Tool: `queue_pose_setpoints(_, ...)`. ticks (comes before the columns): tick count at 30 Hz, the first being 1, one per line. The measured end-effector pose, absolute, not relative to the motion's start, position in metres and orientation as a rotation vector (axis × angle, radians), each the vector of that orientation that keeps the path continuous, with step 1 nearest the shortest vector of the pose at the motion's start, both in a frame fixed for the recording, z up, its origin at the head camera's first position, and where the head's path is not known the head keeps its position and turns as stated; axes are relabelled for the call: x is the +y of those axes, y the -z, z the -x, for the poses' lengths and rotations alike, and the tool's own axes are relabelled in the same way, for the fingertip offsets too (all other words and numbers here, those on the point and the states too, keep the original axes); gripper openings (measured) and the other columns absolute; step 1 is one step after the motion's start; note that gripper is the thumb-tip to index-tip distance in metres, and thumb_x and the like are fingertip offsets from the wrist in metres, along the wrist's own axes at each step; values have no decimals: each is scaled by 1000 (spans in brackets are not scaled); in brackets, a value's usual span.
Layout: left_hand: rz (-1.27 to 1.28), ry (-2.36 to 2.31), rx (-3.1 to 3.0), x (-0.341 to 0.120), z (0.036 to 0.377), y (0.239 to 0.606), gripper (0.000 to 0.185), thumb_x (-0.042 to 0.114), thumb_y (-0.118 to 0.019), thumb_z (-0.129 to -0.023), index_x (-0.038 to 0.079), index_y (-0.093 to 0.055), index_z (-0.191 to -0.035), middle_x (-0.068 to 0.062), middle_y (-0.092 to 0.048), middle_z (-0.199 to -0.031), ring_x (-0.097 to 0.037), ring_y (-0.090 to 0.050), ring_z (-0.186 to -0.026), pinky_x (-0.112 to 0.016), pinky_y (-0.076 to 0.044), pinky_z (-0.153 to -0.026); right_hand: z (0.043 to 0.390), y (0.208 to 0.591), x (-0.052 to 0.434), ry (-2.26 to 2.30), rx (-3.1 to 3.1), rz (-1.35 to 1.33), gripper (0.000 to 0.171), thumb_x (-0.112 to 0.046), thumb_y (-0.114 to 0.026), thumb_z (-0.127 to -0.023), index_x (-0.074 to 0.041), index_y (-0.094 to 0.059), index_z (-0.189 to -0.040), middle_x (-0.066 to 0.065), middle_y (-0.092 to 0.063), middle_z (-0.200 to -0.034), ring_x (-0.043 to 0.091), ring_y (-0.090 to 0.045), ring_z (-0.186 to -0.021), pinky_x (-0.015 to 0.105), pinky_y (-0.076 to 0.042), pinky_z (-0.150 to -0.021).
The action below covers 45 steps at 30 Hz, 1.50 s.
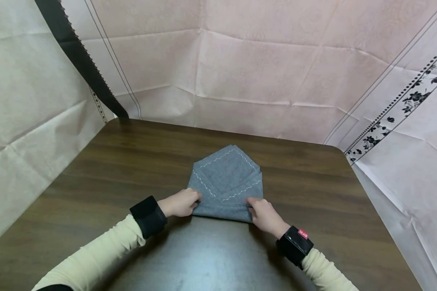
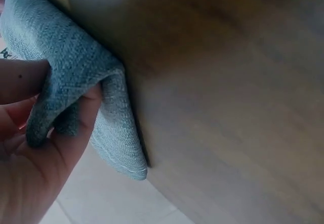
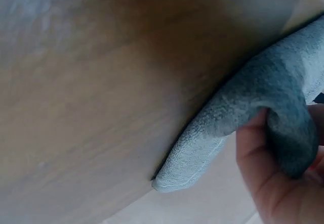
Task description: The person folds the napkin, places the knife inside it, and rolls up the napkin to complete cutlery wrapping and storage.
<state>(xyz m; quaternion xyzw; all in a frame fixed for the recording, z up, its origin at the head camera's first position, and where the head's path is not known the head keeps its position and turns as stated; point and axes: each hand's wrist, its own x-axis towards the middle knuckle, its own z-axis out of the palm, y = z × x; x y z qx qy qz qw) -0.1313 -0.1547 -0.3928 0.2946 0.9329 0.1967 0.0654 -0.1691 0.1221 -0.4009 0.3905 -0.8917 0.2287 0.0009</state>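
Observation:
A folded blue-grey cloth point(image 1: 227, 173) with white wavy stitching lies on the table, its far end coming to a blunt point. At its near left part, my left hand point(image 1: 182, 202) pinches the fabric between thumb and fingers. My right hand point(image 1: 266, 214) pinches the near right part in the same way. In the left wrist view, a fold of the cloth point(image 2: 71, 62) is bunched between thumb and fingers. The right wrist view has a rolled-over fold of cloth point(image 3: 283, 102) held by the fingers; part of that hand is cut off by the frame.
The brown wooden table point(image 1: 149, 149) has rounded far corners. Behind it hangs a pale pink and white sheet point(image 1: 258, 81) with creases. A black band point(image 1: 83, 60) runs down at the left, and a floral strip point(image 1: 404, 105) at the right.

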Motion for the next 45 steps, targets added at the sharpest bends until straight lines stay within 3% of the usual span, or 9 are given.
queue_pose_setpoints(6, -888, -562, 2794, -150, 139, 391, 16, -11, -51, -82, 3, -58, -76, 0, -44, -65, -10, -37, -59, -24, -35, -54, 166, 407, 121, -594, -2780, -1095, 12, 6, -63, -78, -3, -58, -83, 10, -63, -74, 22, -62, -66, 36, -48, -55)
queue_pose_setpoints(13, -882, -418, 2879, -145, 141, 391, 13, -9, -57, -81, -2, -63, -90, -10, -55, -84, -20, -57, -75, -29, -48, -64, 160, 413, 119, -216, -2567, -988, 27, -5, -73, -70, -5, -46, -68, 10, -54, -57, 28, -55, -48, 38, -42, -40)
queue_pose_setpoints(17, -848, -199, 3019, -142, 137, 393, 11, -2, -63, -81, 5, -61, -90, -8, -52, -83, -21, -56, -70, -28, -46, -56, 160, 412, 117, -42, -2458, -971, 22, -7, -71, -70, -6, -49, -65, 8, -51, -63, 25, -52, -60, 33, -38, -44)
queue_pose_setpoints(21, -963, 178, 3236, -138, 128, 398, 12, 2, -66, -78, 10, -61, -86, -4, -52, -81, -19, -52, -73, -29, -41, -54, 160, 412, 116, 24, -2389, -1085, 10, 1, -64, -69, -6, -57, -67, 7, -48, -69, 22, -46, -71, 30, -33, -51)
queue_pose_setpoints(26, -1239, 293, 3270, -126, 110, 397, 20, 4, -68, -72, 11, -64, -90, -1, -56, -89, -17, -52, -83, -28, -43, -63, 159, 414, 114, -1, -2386, -1214, 16, 9, -63, -67, -7, -61, -69, 5, -47, -67, 20, -48, -67, 28, -42, -52)
queue_pose_setpoints(29, -1247, 311, 3184, -119, 97, 398, 30, 11, -64, -79, 9, -64, -108, -3, -59, -106, -18, -54, -96, -30, -46, -70, 157, 415, 114, -43, -2434, -1221, 17, 10, -63, -68, -6, -61, -72, 6, -48, -68, 20, -51, -66, 29, -45, -47)
queue_pose_setpoints(34, -1094, 329, 3074, -115, 85, 403, 42, 22, -54, -90, 7, -52, -129, -6, -50, -130, -20, -47, -117, -39, -45, -84, 151, 414, 120, -31, -2470, -1254, 15, 8, -62, -70, -6, -61, -77, 5, -50, -69, 19, -52, -64, 29, -45, -47)
queue_pose_setpoints(41, -989, 275, 2990, -116, 90, 397, 44, 16, -53, -90, 8, -46, -134, -7, -45, -135, -22, -41, -123, -42, -43, -88, 140, 413, 126, 205, -2344, -1371, 10, -7, -63, -68, -2, -62, -76, 7, -51, -69, 19, -52, -62, 29, -43, -52)
queue_pose_setpoints(45, -1004, 426, 3039, -113, 93, 397, 42, 18, -56, -89, 10, -51, -130, -7, -47, -130, -21, -43, -116, -39, -44, -82, 140, 417, 117, 452, -2187, -1314, 10, -9, -64, -68, -8, -60, -59, 4, -46, -60, 17, -48, -54, 28, -37, -49)
